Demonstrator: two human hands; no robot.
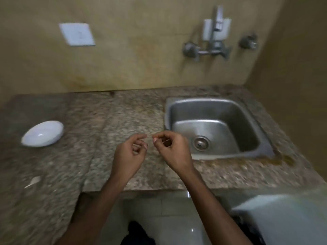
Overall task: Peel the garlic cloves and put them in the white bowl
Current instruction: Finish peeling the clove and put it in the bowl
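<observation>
- Hovering above the granite counter (115, 117), the left hand (131, 152) and the right hand (169, 149) are close together, their fingertips near each other but apart.
- The left hand's fingers curl in toward the palm, with the thumb drawn up against them. Blur hides whether they pinch anything.
- The right hand is curled the same way, forefinger and thumb brought together at the tip. I cannot tell whether it is grasping something or simply clenched.
- Whether a garlic clove sits inside either grip cannot be told.
- The white bowl (53, 138) stands upright on the counter, well to the left of the left hand.
- A pale scrap (34, 180) lies on the counter, left of the left forearm and nearer the person than the bowl.
- The steel sink (203, 100) is set into the counter just right of the right hand, and its drain (200, 143) shows just past that hand's knuckles.
- On the wall beyond the hands, a tap (207, 50) is mounted above the sink, and a white switch plate (77, 34) is fixed further left.
</observation>
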